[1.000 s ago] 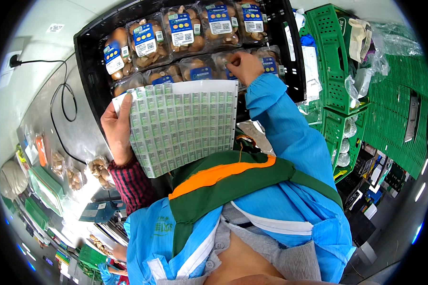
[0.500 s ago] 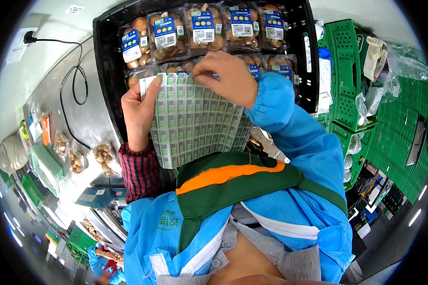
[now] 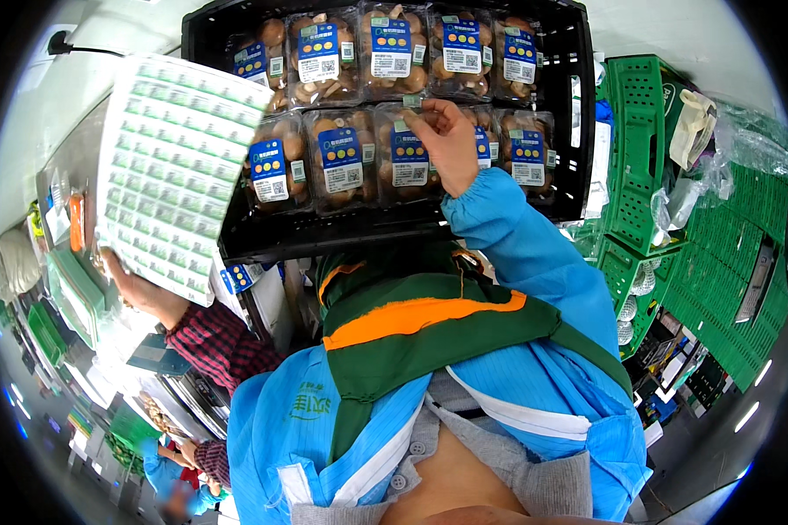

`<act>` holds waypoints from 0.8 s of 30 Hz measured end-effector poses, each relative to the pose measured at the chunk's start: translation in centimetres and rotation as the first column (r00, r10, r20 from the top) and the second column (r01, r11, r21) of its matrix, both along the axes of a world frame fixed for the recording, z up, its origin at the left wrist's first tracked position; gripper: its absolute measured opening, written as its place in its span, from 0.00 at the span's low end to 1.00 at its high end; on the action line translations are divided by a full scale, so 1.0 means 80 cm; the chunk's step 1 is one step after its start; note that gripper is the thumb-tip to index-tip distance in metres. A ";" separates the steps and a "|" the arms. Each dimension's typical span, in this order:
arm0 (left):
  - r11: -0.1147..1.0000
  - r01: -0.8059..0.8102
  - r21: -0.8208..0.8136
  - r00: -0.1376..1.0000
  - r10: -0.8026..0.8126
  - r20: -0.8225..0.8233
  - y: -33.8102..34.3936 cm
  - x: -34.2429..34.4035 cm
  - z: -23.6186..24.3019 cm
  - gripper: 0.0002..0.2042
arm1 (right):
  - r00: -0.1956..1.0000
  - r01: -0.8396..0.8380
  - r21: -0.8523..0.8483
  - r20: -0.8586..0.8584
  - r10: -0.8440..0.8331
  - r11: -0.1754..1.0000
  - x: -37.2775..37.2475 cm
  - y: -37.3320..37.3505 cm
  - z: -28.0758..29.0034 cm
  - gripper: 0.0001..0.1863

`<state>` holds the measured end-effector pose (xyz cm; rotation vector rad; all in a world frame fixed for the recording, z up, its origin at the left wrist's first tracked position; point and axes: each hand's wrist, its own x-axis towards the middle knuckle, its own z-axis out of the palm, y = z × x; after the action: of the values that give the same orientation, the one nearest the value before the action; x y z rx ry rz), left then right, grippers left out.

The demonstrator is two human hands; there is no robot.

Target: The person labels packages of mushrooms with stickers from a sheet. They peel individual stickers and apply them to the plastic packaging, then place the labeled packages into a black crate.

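Observation:
My left hand (image 3: pixel 144 293) grips the lower edge of a large sheet of green-and-white stickers (image 3: pixel 171 175), held up left of the black crate (image 3: pixel 350 236) and overlapping its left side. Over the crate, my right hand (image 3: pixel 451 144) pinches a small pale green sticker (image 3: pixel 411 101) between thumb and forefinger. Below those fingertips lies a clear pack of brown mushrooms (image 3: pixel 403 188) with a blue-and-white label. Two rows of such packs fill the crate. Several in the far row, like the middle pack (image 3: pixel 392 74), carry a small green sticker at the label's top.
Green plastic crates (image 3: pixel 635 157) stand at the right, with clear plastic bags (image 3: pixel 718 131) by them. On the left, a steel counter holds an orange-coloured object (image 3: pixel 77 223) and a green-rimmed tray (image 3: pixel 77 280). A black cable (image 3: pixel 87 50) runs from a wall plug. Another person (image 3: pixel 179 472) works at lower left.
The sticker sheet has swung up and left with my left hand, uncovering the near row of packs. My right hand has left the sheet and moved right over the crate with a sticker.

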<state>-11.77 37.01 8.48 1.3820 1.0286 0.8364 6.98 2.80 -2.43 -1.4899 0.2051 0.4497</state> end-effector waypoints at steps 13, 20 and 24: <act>0.914 0.141 -0.380 0.935 0.003 0.353 -0.010 0.015 -0.026 0.23 | 0.929 -0.031 -0.692 0.246 0.277 0.721 -0.010 0.010 -0.046 0.18; 0.980 0.014 -0.198 0.963 0.040 0.266 -0.006 0.015 -0.022 0.23 | 1.000 -0.006 -0.224 0.002 0.007 0.975 -0.037 0.046 -0.047 0.12; 0.996 -0.038 -0.075 0.987 0.049 0.150 -0.016 0.024 -0.005 0.24 | 0.991 0.044 -0.089 -0.123 -0.055 0.995 -0.050 0.103 -0.037 0.12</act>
<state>-9.81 35.74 8.04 1.2194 0.9647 0.9139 3.00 11.05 -5.36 -1.5389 0.3640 0.5006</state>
